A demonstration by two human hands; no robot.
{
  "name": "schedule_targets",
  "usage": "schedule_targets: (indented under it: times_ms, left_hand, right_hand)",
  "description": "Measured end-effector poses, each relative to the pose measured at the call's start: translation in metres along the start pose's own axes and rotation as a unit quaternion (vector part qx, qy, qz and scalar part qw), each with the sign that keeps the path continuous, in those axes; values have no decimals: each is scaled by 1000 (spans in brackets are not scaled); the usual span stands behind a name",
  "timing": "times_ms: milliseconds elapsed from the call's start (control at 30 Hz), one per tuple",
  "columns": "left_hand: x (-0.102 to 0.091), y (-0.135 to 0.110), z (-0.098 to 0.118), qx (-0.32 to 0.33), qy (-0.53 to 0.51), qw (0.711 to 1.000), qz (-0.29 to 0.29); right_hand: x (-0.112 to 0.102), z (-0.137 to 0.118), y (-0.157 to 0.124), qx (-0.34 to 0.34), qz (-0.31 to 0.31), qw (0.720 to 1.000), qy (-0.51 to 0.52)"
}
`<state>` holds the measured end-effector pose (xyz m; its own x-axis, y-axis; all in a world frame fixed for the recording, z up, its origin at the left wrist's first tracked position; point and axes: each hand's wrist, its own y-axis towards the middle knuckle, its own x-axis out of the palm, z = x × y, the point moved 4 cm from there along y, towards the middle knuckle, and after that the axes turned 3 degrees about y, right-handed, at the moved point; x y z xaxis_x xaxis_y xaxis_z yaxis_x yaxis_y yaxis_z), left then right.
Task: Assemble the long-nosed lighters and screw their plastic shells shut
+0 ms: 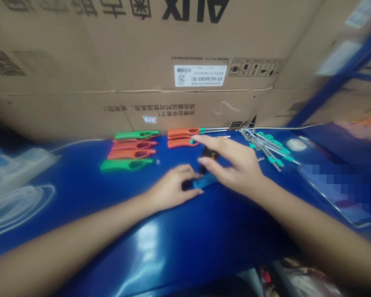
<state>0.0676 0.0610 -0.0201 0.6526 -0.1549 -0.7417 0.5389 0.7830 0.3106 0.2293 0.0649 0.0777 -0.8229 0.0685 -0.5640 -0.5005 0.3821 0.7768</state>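
Note:
My left hand point(176, 187) rests low over the blue table, thumb and fingers curled round the near side of a small blue piece point(205, 180). Most of that piece is covered, and its kind does not show. Just above it, a dark, rounded object with yellow marks point(212, 154) sits between the thumb and forefinger of my right hand point(238, 163); blur hides what it is. Behind my right hand lie two orange stick lighters point(181, 143) with metal tubes. Farther left, several green and orange lighter handles point(128, 154) are lined up without tubes.
A pile of metal tubes with teal ends point(270, 148) lies at the right, beside a white rounded item point(296, 144). A big cardboard box point(136, 53) walls off the back. Coiled white cord point(24, 204) is at the left. A blue metal post point(327, 86) slants at the right.

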Motion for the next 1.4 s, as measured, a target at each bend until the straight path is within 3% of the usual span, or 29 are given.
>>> schedule_targets:
  times_ms: [133,200,333,500,567,700,900,1067,1167,1267,1400]
  left_hand:
    - [0,0,1,9,-13,1000,5]
    - [0,0,1,9,-10,1000,6]
    - [1,0,0,-4,6,1000,0]
    - [0,0,1,15,-18,1000,5]
    - [0,0,1,18,-18,1000,8]
    - [0,0,0,10,-7,1000,5]
    - [1,1,0,16,-9,1000,9]
    - [2,0,0,13,7,1000,9]
    - [1,0,0,11,11,1000,6]
    - [1,-1,-1,13,4,1000,3]
    - [2,-3,0,12,16,1000,7]
  right_hand:
    - [3,-3,2,14,-86,989,119]
    - [1,-5,1,-11,-60,992,106]
    - [-2,-10,-2,-49,9,999,-17]
    - [0,-7,0,-1,-69,995,74]
    - [-2,-6,1,-7,-61,995,74]
    - [-5,-7,0,-29,-11,999,-20]
    - [1,-7,2,-2,-89,994,61]
    - [-4,-8,1,-18,-39,999,-2]
    - [-2,-10,1,-15,-65,998,-21]
    - [-1,-8,3,4,-83,996,26]
    - [-8,-3,4,10,-16,1000,-4]
